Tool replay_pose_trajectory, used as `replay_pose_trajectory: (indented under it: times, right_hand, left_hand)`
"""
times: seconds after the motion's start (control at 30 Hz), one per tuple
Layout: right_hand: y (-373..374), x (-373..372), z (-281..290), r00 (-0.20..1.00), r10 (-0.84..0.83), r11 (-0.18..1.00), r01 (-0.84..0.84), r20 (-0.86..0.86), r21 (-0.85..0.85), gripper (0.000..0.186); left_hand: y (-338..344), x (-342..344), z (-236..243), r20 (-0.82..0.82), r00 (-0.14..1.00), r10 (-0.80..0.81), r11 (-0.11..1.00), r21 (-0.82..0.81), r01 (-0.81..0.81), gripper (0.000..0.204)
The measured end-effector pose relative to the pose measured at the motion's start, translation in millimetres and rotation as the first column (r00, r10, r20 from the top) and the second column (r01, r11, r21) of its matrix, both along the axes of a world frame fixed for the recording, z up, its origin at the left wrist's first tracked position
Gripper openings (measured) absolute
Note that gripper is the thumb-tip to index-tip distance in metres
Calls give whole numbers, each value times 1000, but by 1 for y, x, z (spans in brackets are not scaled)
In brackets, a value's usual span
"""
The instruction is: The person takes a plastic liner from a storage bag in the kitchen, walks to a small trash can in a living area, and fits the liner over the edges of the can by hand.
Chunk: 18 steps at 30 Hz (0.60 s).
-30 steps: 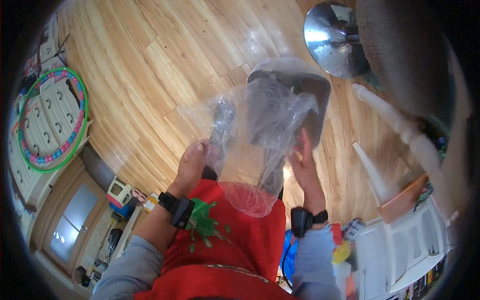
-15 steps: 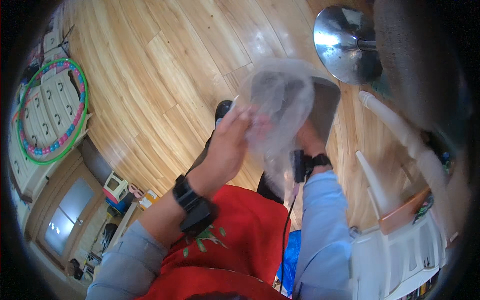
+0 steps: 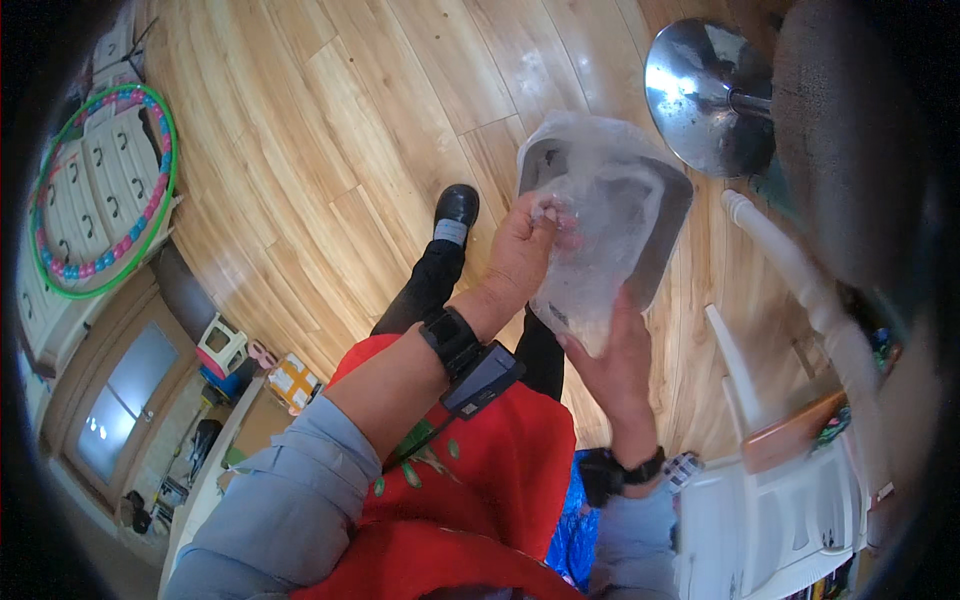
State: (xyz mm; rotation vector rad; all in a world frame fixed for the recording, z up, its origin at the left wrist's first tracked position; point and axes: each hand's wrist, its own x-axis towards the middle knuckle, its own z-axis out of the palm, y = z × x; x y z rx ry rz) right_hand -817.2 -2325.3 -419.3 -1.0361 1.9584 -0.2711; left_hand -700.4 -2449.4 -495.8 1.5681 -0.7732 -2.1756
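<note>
A crumpled, translucent plastic bag (image 3: 600, 230) lies over and inside a grey rectangular container (image 3: 665, 230) on the floor. My left hand (image 3: 525, 240) has its fingers closed on the bag near the container's left side. My right hand (image 3: 615, 370) is at the bag's lower right, fingers stretched upward against it and thumb apart. Both wrists wear black devices. Below my hands are my red garment (image 3: 480, 480), dark-trousered legs and one black shoe (image 3: 456, 208).
Wooden floor surrounds me. A chrome round base (image 3: 690, 95) stands at top right, pale legs (image 3: 810, 280) at right, white plastic furniture (image 3: 760, 510) at lower right. Drawers with a green hoop (image 3: 130, 275), a glazed door (image 3: 120, 370) and a small stool (image 3: 220, 345) are at left.
My left hand has moved up and right with the bag, which is bunched over the container. My right hand reached under it, then came back down. The shoe came into view.
</note>
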Motion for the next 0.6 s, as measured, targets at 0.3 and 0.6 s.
replay_pose_trajectory:
  times: [0.3,0.6]
  right_hand:
    - [81,-126,-84,687,-648,744,664,330,79,34]
    - [-25,-139,-67,856,26,932,-207,-516,-297,25]
  left_hand:
    - [-52,72,-39,459,804,-377,772,-324,547,27]
    - [-99,20,-18,750,591,-297,219,-549,807,43]
